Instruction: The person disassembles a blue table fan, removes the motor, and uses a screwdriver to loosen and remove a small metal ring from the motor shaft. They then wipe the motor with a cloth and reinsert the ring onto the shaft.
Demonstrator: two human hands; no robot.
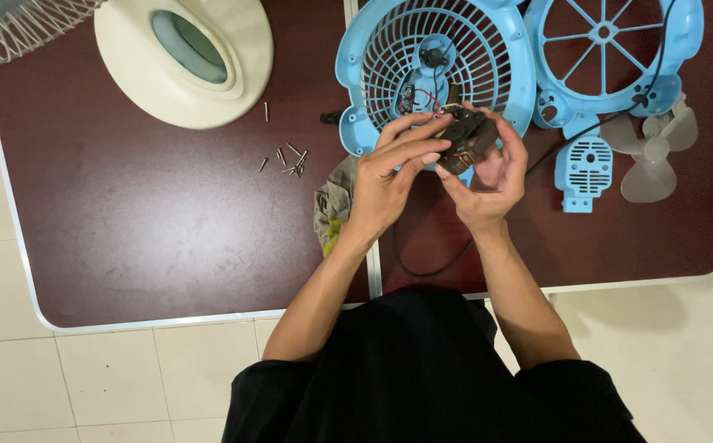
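Black sleeves and torso fill the bottom edge, nearest the lens; both bare forearms run up from there toward 12 o'clock.

Left hand (389,176): fingers curled, tips pinching the left side of a small dark motor (465,139). Right hand (492,176): cupped beneath and at 3 o'clock of the motor, thumb and fingers wrapped round it. Motor is held between both hands, lifted off the surface (151,221), sitting at the fingertips, at 12 o'clock of both palms.

Thin red and black wires (422,97) run from the motor's upper side to the hub of a blue fan grille housing (434,61), which lies directly at 12 o'clock of the hands. Second blue housing with spokes (611,45) sits at 2 o'clock. Small blue vented cover (584,168) just at 3 o'clock of the right hand; translucent fan blade (656,156) beyond it. Black cable (410,267) loops at 6 o'clock of the hands.

Loose screws (289,158) scattered at 9 o'clock of the left hand. Crumpled cloth (332,205) under the left wrist. Cream round base (188,57) at 10 o'clock. White wire grille (20,29) in the far corner, 10 o'clock.
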